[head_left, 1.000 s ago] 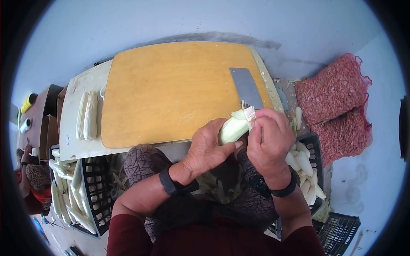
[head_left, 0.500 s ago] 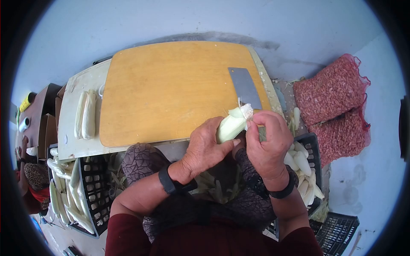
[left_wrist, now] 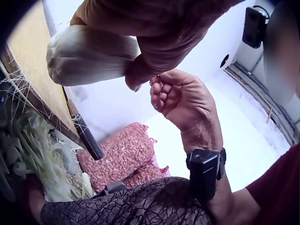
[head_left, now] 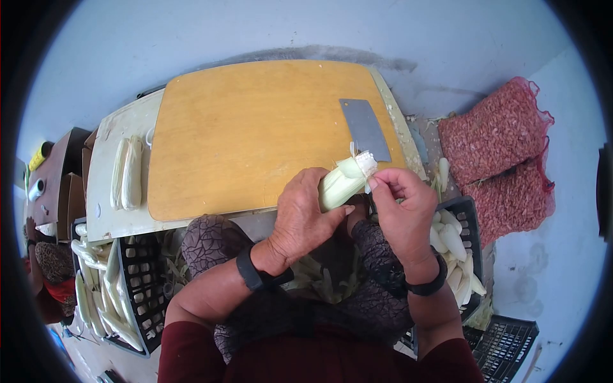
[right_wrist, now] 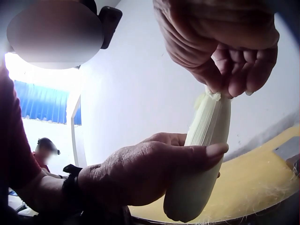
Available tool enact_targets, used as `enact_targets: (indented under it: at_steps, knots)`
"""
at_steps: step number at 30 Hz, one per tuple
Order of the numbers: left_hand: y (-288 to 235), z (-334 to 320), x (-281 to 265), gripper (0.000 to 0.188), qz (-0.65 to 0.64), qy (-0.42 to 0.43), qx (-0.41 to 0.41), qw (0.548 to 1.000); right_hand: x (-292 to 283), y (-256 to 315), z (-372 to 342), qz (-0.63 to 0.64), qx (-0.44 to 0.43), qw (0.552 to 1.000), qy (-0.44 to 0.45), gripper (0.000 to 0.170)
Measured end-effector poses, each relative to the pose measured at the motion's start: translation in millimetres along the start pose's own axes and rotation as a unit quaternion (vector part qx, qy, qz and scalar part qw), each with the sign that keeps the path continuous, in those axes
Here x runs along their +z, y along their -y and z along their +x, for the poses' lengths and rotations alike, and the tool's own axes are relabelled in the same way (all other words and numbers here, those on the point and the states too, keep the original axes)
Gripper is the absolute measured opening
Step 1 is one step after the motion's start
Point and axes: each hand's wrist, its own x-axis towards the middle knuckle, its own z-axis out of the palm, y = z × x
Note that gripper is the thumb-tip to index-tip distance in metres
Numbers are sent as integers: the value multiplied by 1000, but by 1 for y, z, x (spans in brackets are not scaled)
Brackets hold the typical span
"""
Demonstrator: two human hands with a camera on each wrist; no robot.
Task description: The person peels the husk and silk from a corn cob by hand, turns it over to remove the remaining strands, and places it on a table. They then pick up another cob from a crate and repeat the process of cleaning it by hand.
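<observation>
Plainly, the left hand (head_left: 301, 209) curls its fingers round a pale-green, husk-wrapped corn ear (head_left: 341, 187), likely firm, best held mid-length; the right hand (head_left: 407, 205) pinches its end.

From here, a pale table (head_left: 121, 226) carries a big yellow board (head_left: 249, 134). At nine o'clock, off the board, two husk-wrapped corn ears (head_left: 132, 175) lie side by side on the tabletop. A steel cleaver (head_left: 365, 127) lies flat toward three o'clock; fine strands (right_wrist: 262, 201) litter the board's near edge.
</observation>
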Motion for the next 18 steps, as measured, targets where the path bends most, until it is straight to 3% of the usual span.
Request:
enact_targets:
  at_steps: [3,18]
  knots:
    - [0,0,-1,58,43,1,4,999,-5,3,2,41,61,997,28,7]
    - [2,1,-2,56,103,-24,112,988,-13,1,8,30,83,994,59,7]
